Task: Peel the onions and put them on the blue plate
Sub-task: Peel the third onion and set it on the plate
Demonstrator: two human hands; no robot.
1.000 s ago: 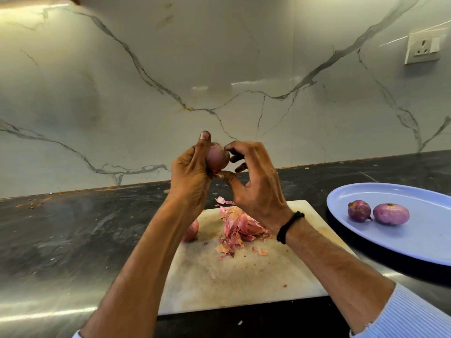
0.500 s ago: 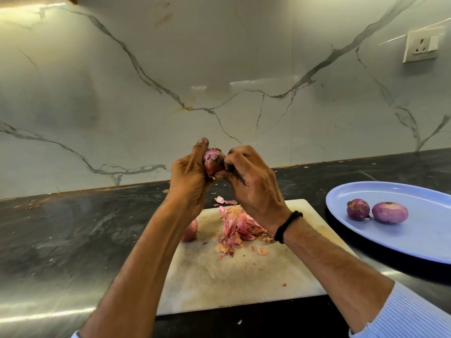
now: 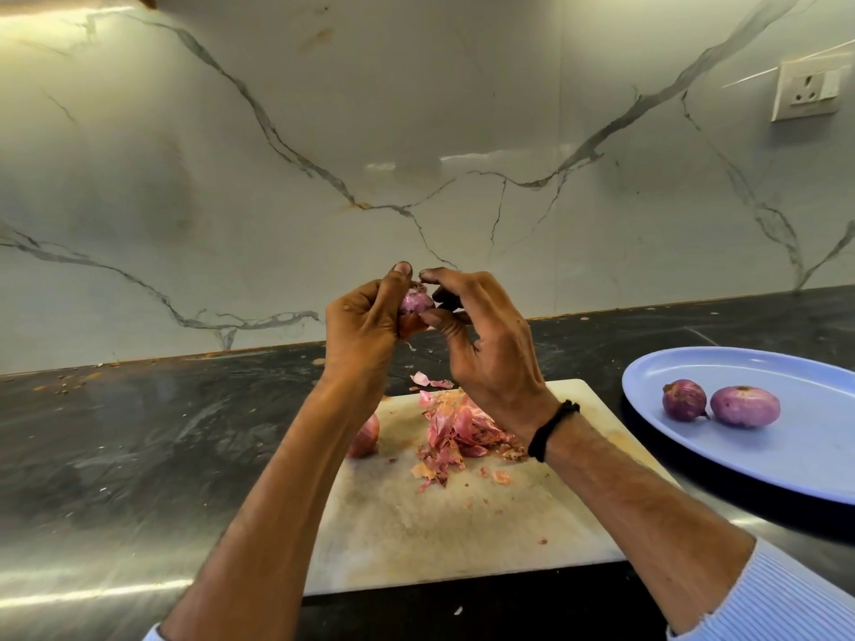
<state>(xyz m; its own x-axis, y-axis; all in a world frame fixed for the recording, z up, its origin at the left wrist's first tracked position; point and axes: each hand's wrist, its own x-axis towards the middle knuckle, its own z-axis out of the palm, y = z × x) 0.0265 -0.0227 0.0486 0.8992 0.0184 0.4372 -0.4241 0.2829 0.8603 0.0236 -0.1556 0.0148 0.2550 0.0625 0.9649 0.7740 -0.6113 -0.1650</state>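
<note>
Purple held onion (image 3: 415, 302) sits in the left hand (image 3: 365, 326), fingers and thumb curled round it, raised above the cutting board (image 3: 462, 525). Right hand (image 3: 481, 344) closes on it from the opposite side: thumb against the bulb's lower flank, index tip curled over the top, picking at skin. Glossy purple shows on the near face and a brownish papery bit clings underneath, so I judge it partly stripped, not finished. Below the grip, under the right wrist: peel pile (image 3: 458, 432) on the board. Below and slightly left of the grip, half hidden behind the left forearm: spare onion (image 3: 365, 434) on the board, looks unpeeled. Well off to the right and lower than the grip: blue plate (image 3: 786, 464) with two peeled onions (image 3: 745, 406) side by side, about touching. My tally: two plated, one mid-peel, one waiting. Left to do: clear the last skin, carry it right to the plate, repeat for the spare. Can't tell if more sit out of view.
</note>
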